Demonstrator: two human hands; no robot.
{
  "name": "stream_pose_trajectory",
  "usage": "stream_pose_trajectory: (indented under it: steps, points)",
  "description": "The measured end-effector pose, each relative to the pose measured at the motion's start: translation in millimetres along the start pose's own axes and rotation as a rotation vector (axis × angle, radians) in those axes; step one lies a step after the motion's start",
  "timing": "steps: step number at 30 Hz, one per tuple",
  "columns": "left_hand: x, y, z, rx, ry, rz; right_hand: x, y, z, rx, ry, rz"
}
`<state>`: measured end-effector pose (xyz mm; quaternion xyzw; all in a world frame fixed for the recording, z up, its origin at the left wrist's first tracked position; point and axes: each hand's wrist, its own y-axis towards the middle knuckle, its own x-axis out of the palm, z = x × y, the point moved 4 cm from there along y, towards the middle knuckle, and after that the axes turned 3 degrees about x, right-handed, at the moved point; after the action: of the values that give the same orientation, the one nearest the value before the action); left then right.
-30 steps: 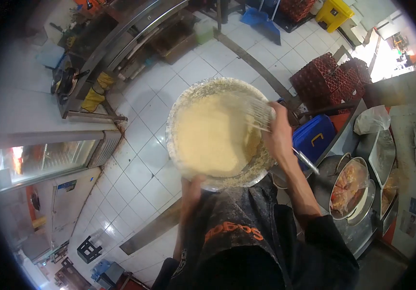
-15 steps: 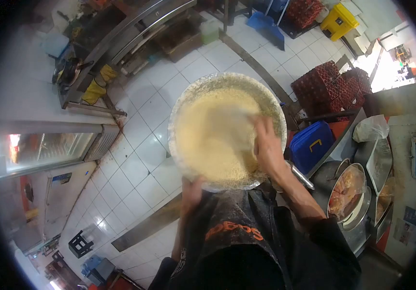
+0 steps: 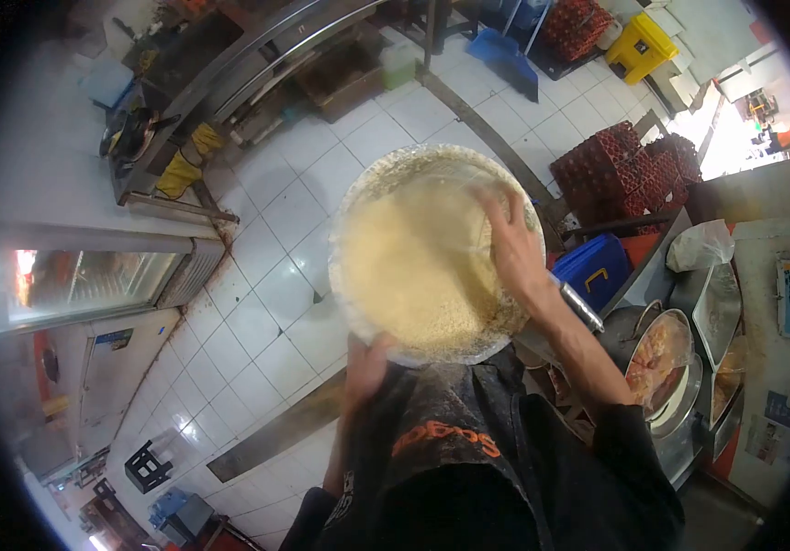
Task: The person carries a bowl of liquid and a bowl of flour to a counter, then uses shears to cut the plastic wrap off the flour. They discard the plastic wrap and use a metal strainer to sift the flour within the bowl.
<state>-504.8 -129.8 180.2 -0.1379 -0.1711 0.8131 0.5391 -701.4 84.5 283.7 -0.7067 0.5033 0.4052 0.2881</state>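
A large round metal basin (image 3: 347, 317) sits in front of my apron, filled with a pale yellow mix (image 3: 404, 275) that looks grainy near the front. My right hand (image 3: 516, 248) reaches over the basin's right side, closed around what looks like a large whisk. The whisk's thick silver handle (image 3: 582, 307) sticks out beyond my wrist; its head is a see-through smear over the mix. At the near left rim, my left hand (image 3: 369, 365) grips the basin's edge, with some fingers hidden beneath.
To the right, a metal pot (image 3: 659, 363) holds pieces in a plastic bag, beside steel trays (image 3: 718, 321). A blue lid-like item (image 3: 594, 274) and stacked red egg trays (image 3: 629, 174) stand farther off. White floor tiles (image 3: 275, 294) lie left, near a glass-fronted fridge (image 3: 92, 280).
My right hand and the whisk have swung up and slightly right across the basin. The basin has shifted a little to the right, with my left hand still at its rim.
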Motion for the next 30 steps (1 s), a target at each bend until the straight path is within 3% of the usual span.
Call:
stream_pose_trajectory:
  steps: [4,6,10,13,14,16,17,18,20,21,22,24,28,30]
  points:
    - [10,-8,26,-0.066,-0.037,-0.044,21,-2,9,-0.053,-0.055,0.057]
    - [11,-11,29,-0.179,-0.017,-0.028,43,-14,-1,0.038,0.118,-0.102]
    - [8,-1,8,0.008,0.030,-0.012,33,-42,-17,-0.140,0.187,-0.223]
    - [14,-9,22,-0.010,-0.080,0.000,2,-45,0,0.123,0.056,-0.033]
    - [14,-11,22,-0.034,-0.091,0.019,-1,-48,7,0.121,0.058,-0.034]
    - [13,-9,17,-0.049,-0.104,0.027,-17,-58,15,0.073,0.067,0.177]
    - [12,-6,11,-0.018,-0.100,-0.034,-12,-61,20,0.233,0.101,0.050]
    - [13,-5,6,0.010,-0.093,-0.095,-2,-60,25,0.236,0.098,0.052]
    - [16,-7,7,0.003,-0.069,-0.074,25,-56,28,0.007,0.006,0.213]
    - [18,-8,7,0.001,-0.047,-0.045,38,-48,28,0.236,0.118,0.119]
    - [21,-10,7,-0.002,-0.046,-0.047,43,-42,17,0.239,0.118,0.117]
    - [22,-10,12,0.071,-0.036,0.051,47,-32,-7,0.159,0.284,0.027]
    - [20,-7,16,-0.001,-0.013,0.013,19,-36,-25,-0.016,0.323,-0.244]
    - [22,-8,22,0.018,-0.084,0.007,11,-28,-7,0.027,0.371,-0.265]
